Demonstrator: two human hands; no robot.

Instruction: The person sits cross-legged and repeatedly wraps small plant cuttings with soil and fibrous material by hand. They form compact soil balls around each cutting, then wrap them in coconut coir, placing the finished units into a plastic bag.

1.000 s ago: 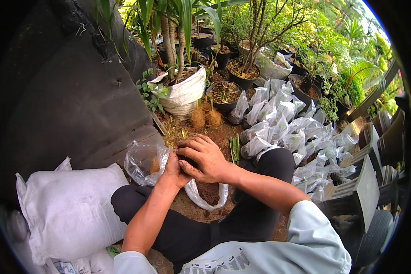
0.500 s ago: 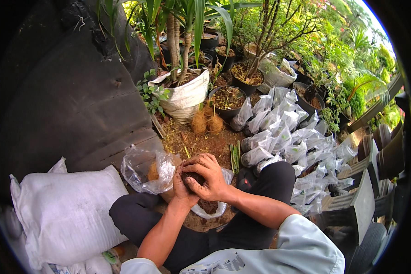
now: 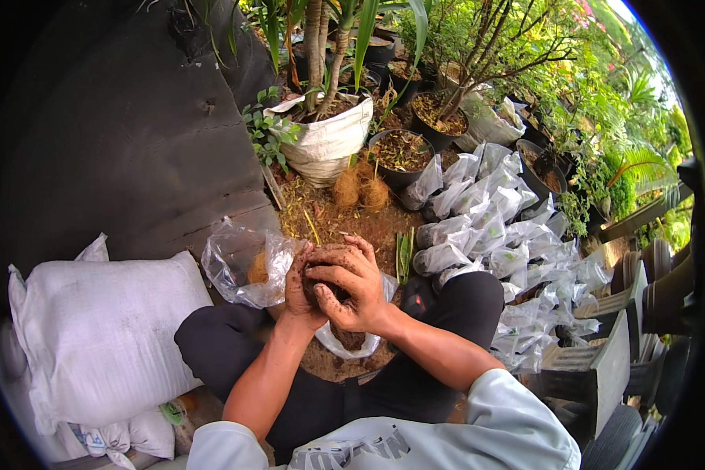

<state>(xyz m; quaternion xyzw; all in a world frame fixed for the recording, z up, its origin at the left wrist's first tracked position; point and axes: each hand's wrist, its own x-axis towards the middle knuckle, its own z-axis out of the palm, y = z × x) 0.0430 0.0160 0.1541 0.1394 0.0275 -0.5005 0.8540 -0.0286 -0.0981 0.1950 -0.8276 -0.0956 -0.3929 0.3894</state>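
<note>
Between my cupped hands is a dark clump of soil [image 3: 318, 288], mostly covered by my fingers. My left hand [image 3: 299, 291] wraps its left side. From the right, my dirt-covered right hand [image 3: 348, 283] curls over its top, fingers bent. Below them, between my crossed legs, a plastic bag [image 3: 370, 345] lies spread with loose dark soil in it. Just left of my hands sits a crumpled clear plastic bag [image 3: 235, 270], and a brown fibrous ball [image 3: 258, 270] shows through it.
Several bagged seedlings [image 3: 478, 219] stand in rows at right. Brown fibre-wrapped balls [image 3: 360, 190] rest ahead, before a plant in a white sack [image 3: 329, 145]. A stuffed white sack [image 3: 110, 337] lies at left. Stacked dark pots [image 3: 666, 274] are at far right.
My hands remain closed around the soil clump, with the right fingers shifted over it. The whole view has shifted slightly.
</note>
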